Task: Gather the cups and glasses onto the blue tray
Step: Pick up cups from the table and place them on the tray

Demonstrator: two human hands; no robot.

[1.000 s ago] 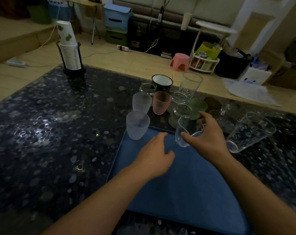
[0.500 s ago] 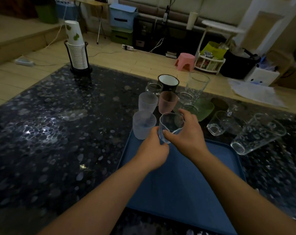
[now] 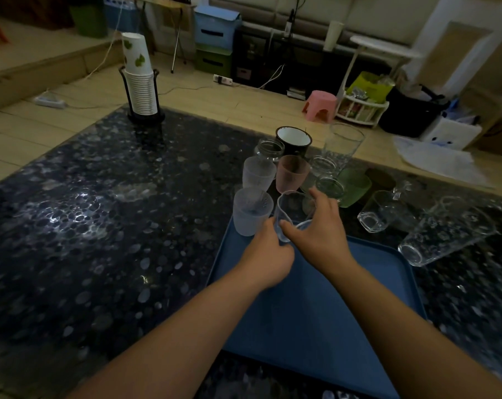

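The blue tray (image 3: 316,306) lies flat on the dark table (image 3: 100,226), its far edge by the group of cups. Both hands hold one clear glass (image 3: 293,214) at the tray's far left corner. The right hand (image 3: 318,234) curls round its side, and the left hand (image 3: 268,254) pinches it low down. It leans a little, mouth up and away. It looks hard, smooth, slippery and easy to break, so holding the sides seems best.

clear glass (image 3: 293,213) upright at blue tray's (image 3: 316,318) far edge, frosted cup (image 3: 251,211) beside it
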